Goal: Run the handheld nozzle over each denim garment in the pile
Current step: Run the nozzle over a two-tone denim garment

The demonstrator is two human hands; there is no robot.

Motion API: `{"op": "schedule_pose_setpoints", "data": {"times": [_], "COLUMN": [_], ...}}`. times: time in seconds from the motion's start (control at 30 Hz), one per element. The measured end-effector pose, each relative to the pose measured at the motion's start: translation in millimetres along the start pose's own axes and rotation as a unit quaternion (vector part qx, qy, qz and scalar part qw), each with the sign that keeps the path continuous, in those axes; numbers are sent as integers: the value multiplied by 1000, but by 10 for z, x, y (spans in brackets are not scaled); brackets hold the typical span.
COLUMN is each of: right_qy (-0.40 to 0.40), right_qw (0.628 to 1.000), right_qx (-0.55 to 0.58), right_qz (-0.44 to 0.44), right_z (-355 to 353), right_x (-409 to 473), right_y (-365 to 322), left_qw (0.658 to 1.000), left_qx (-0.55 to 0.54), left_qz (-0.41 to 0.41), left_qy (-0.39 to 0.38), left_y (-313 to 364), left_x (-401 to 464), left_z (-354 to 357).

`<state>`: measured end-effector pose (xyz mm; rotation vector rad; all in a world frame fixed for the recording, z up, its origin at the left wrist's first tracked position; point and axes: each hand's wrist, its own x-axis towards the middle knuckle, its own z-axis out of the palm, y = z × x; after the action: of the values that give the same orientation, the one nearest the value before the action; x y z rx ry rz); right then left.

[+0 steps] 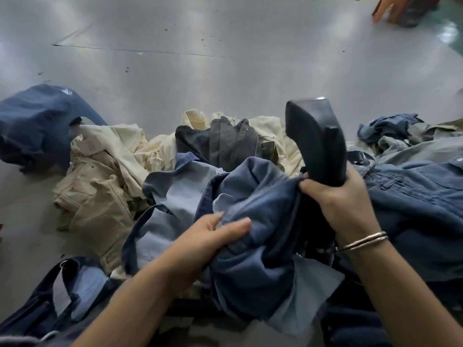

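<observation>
A blue denim garment (255, 196) is bunched up in front of me on the grey table (200, 71). My left hand (213, 236) grips a fold of it at its lower left. My right hand (343, 204) holds the black handheld nozzle (315, 139) by its lower end and also pinches an edge of the same denim. The nozzle's wide head points up and away, above the cloth. More blue denim (413, 186) lies piled to the right, under my right wrist with its bangles.
Cream garments (105, 171) and a dark grey one (225, 141) lie in the middle of the pile. A dark blue garment (37, 121) sits at far left, another (50, 296) at the near left. Another person's hand (390, 8) shows at the far right corner.
</observation>
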<state>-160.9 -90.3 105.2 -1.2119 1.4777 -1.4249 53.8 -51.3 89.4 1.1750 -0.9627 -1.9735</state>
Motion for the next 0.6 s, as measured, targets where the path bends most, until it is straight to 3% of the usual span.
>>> {"op": "schedule_pose_setpoints", "data": {"times": [0.13, 0.3, 0.47, 0.6], "right_qy": [-40, -141, -156, -155], "right_qw": [999, 989, 981, 982], "right_qx": [26, -19, -99, -51], "right_qz": [20, -26, -60, -100], "right_z": [11, 132, 256, 309], "right_x": [-104, -490, -684, -887], "right_y": [4, -49, 55, 118], "left_qw": [990, 978, 959, 914], "left_qx": [-63, -150, -263, -385], "left_qz": [50, 27, -5, 55], "left_qy": [115, 140, 103, 119], "left_y": [26, 5, -4, 107], "left_x": [146, 206, 193, 229], "left_z": [-58, 4, 12, -31]}}
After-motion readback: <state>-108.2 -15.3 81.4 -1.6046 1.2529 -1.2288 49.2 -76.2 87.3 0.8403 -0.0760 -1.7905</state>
